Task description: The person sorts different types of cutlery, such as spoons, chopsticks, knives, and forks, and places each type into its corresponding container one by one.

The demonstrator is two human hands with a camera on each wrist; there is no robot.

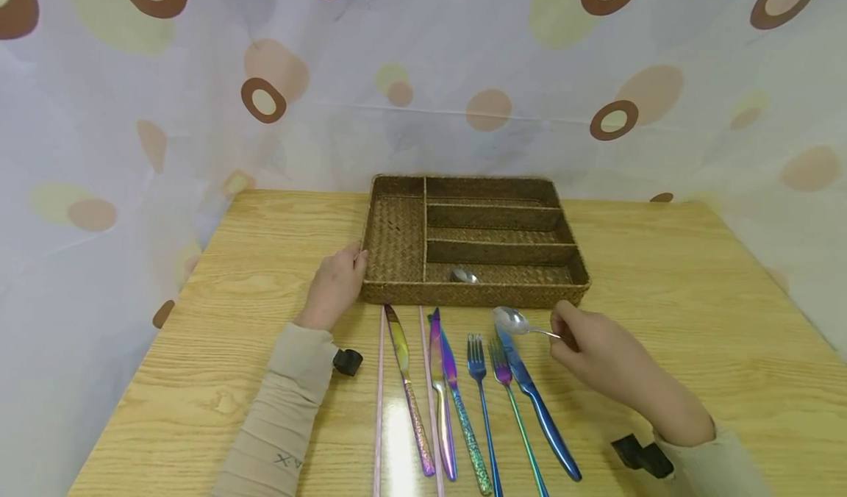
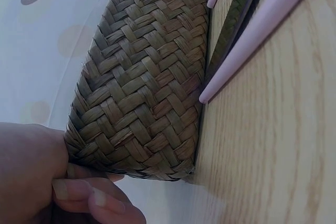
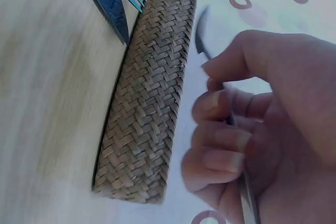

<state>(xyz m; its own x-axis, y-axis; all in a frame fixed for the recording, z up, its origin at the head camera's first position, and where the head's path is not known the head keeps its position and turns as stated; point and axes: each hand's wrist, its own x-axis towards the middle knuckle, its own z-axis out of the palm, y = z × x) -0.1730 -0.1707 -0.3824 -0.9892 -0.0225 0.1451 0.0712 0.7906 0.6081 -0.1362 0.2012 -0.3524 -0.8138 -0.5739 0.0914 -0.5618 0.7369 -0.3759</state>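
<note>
With bent fingers, my left hand (image 1: 334,284) is holding the woven tray (image 1: 476,295) at its left end, while my right hand, (image 1: 605,346) fingers curled, is gripping a spoon (image 1: 511,320) by its handle just in front of the tray's right half. Another spoon (image 1: 464,276) is lying inside the tray's front compartment; knives, (image 1: 541,411) forks (image 1: 477,365) and pink chopsticks (image 1: 379,401) are lying in front of the tray.

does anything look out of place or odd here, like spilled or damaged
Nothing looks spilled or damaged. One slightly untidy spot: on the near side of the tray, one knife overlaps another knife near their tips, so that pair looks a bit askew.
</note>
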